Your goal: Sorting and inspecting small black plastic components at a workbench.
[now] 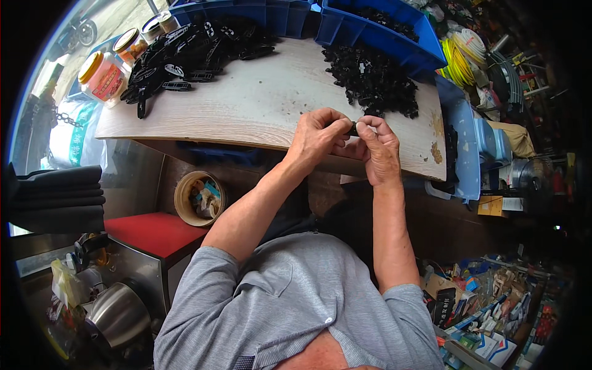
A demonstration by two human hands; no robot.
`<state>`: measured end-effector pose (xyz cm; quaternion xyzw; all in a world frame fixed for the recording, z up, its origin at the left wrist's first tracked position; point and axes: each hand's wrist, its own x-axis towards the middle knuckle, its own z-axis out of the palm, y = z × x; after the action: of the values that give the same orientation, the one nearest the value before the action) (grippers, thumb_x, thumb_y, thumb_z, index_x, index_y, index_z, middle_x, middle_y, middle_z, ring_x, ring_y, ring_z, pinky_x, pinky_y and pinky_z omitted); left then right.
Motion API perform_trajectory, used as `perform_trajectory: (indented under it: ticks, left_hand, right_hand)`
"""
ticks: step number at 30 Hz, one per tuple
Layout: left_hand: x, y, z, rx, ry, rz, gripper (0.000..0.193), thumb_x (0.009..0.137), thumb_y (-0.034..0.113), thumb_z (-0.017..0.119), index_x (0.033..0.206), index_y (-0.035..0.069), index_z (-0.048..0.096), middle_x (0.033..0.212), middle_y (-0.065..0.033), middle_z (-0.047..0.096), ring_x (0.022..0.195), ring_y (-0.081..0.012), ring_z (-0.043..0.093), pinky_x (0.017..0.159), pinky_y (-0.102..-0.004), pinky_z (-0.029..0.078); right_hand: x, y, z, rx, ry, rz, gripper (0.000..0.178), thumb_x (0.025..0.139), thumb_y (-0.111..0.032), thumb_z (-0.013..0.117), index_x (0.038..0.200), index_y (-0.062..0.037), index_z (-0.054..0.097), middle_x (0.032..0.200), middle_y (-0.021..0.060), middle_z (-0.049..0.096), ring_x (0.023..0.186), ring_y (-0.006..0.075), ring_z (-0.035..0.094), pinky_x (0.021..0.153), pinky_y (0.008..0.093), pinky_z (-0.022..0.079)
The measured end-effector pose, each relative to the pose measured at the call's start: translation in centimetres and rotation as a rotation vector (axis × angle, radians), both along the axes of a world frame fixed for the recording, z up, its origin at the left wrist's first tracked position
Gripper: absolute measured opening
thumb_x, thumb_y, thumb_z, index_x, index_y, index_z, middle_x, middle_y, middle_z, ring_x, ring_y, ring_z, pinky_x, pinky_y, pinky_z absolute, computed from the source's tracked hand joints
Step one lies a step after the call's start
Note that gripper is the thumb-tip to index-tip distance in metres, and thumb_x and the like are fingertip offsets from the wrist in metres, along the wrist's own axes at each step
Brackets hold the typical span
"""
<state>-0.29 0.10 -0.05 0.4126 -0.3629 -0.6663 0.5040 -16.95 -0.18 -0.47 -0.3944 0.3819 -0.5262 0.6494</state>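
My left hand (317, 135) and my right hand (381, 148) meet above the table's front edge. Between their fingertips is a small black part (353, 129), mostly covered by the fingers, so its exact kind does not show. Both hands pinch it, thumbs against forefingers. Just beyond my right hand lies a heap of small black plastic pieces (373, 80). Farther off to the left spreads a pile of longer, flat black plastic parts (197, 49), a few with light metallic faces.
Blue bins (382, 31) stand along the back of the wooden table (246, 102). Lidded jars (102, 74) sit at its left end. Below are a waste bucket (182, 200) and a red-topped cabinet (145, 233). A light-blue crate (470, 148) adjoins the right side.
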Motion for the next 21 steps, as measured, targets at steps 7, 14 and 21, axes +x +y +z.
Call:
perform_trajectory:
  ticks: [7,14,21]
  left_hand:
    - [1.2,0.5,-0.3,-0.138,0.008,-0.159,0.026,0.089,0.012,0.069,0.11,-0.002,0.065,0.089,-0.0047,0.068,0.075,-0.0098,0.066,0.069,-0.0238,0.056]
    - [0.8,0.2,-0.6,-0.133,-0.009,-0.161,0.028,0.089,0.009,0.069,0.114,-0.004,0.064,0.092,-0.007,0.071,0.078,-0.0122,0.068,0.071,-0.0262,0.057]
    - [0.7,0.4,-0.3,-0.095,-0.025,-0.121,0.027,0.09,0.015,0.069,0.11,-0.004,0.065,0.088,-0.0063,0.07,0.075,-0.011,0.067,0.069,-0.0252,0.057]
  right_hand:
    - [0.5,0.4,0.4,-0.013,-0.083,-0.049,0.016,0.089,-0.013,0.072,0.1,-0.0041,0.064,0.081,0.0049,0.068,0.064,0.0183,0.068,0.06,0.0373,0.062]
    - [0.3,0.2,-0.3,-0.038,-0.114,-0.101,0.015,0.089,-0.013,0.073,0.099,-0.0043,0.065,0.082,0.0034,0.067,0.069,0.0184,0.07,0.062,0.0383,0.063]
    - [0.2,0.4,-0.2,-0.017,-0.093,-0.042,0.015,0.089,-0.012,0.073,0.099,-0.0045,0.065,0.081,0.0017,0.067,0.069,0.0186,0.07,0.063,0.0386,0.064]
